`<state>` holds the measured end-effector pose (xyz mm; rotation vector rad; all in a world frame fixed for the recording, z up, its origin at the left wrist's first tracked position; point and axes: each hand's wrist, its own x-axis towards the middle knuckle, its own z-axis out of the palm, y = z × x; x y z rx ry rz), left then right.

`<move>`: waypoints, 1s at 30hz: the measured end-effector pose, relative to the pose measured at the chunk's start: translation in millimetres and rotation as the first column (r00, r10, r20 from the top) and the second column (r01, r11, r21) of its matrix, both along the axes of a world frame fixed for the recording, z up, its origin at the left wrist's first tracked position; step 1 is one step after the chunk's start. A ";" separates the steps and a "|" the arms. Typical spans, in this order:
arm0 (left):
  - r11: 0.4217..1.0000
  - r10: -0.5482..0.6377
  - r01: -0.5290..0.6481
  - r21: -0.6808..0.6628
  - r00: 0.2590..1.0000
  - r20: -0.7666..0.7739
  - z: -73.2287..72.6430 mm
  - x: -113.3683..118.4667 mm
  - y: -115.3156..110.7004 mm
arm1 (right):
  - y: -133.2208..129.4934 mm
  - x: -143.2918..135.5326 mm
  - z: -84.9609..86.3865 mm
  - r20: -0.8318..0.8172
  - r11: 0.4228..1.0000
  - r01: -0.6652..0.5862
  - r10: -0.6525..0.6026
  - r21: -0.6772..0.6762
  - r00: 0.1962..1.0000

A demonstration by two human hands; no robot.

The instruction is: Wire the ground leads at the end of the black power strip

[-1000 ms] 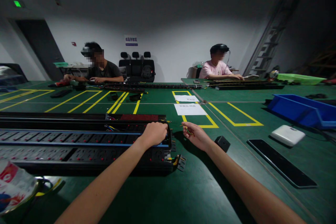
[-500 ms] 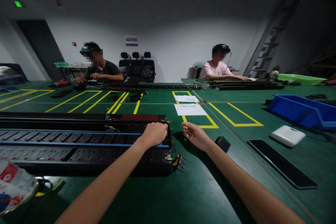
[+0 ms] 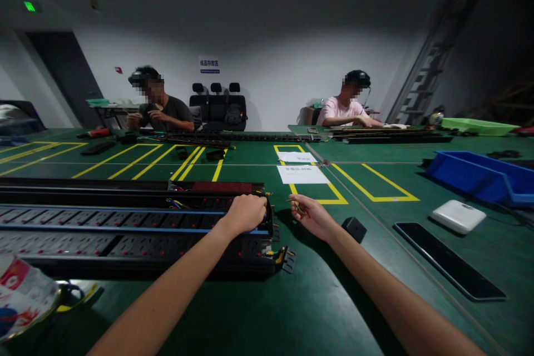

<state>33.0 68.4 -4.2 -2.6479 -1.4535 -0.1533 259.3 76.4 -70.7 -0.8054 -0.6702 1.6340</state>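
Note:
Long black power strips [image 3: 162, 245] with rows of sockets and small red lights lie side by side at the left. My left hand [image 3: 247, 212] is closed over the right end of the middle strip, its fingertips partly hidden. Just to the right, my right hand [image 3: 314, 216] pinches a thin green-yellow wire [image 3: 299, 209] between thumb and fingers, a little apart from the strips. From the nearest strip's end hangs a black slotted end piece [image 3: 289, 260] with wires beside it. A small black block [image 3: 354, 228] sits by my right wrist.
On the green table [image 3: 267, 317] are a dark phone [image 3: 448, 258], a white box [image 3: 458, 216], a blue bin [image 3: 479, 178] and paper sheets [image 3: 303, 174]. A printed tub [image 3: 25, 297] stands at the near left. Two people work across the table.
My hands and the wire hold nearly still. Across the table, the person on the left has raised their hands, and the person on the right has drawn a hand in.

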 end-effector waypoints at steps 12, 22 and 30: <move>1.000 0.005 -0.005 -0.002 1.000 -0.003 -0.9 0.1 0.1 | -1.2 -0.3 1.0 0.017 1.000 -0.004 0.004 0.004 1.000; 1.000 0.007 -0.007 -0.005 1.000 -0.001 -0.6 0.0 -0.2 | -0.6 0.1 -0.4 0.016 1.000 -0.001 0.001 0.012 1.000; 1.000 0.014 -0.014 -0.012 1.000 -0.007 0.4 0.1 -1.0 | -0.7 -0.3 -0.3 0.005 1.000 0.001 -0.001 0.013 1.000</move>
